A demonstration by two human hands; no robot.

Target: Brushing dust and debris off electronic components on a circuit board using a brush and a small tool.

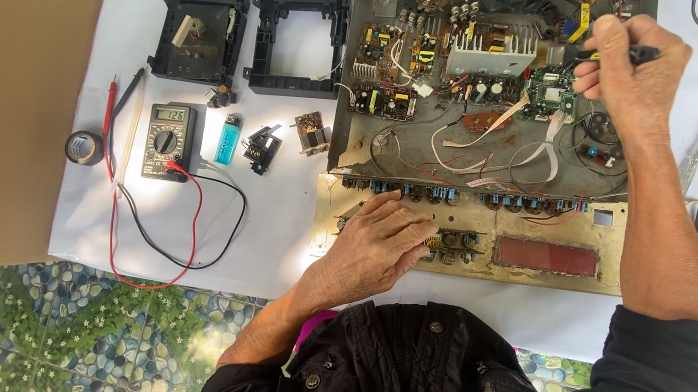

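Fingers (595,75) of my right hand (634,75) clamp a black tool (637,54), lying sideways above the green board (551,92); my left hand (383,244) rests flat, holding nothing.

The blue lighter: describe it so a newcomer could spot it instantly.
Start at the white sheet left of the opened amplifier chassis. Beside the digital multimeter, on its right, lies the lighter: small, upright and translucent blue, the only blue thing among black parts.

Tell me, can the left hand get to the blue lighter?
Probably yes. The left hand rests flat on the front panel, holding nothing, and only bare white cloth lies between it and the blue lighter.
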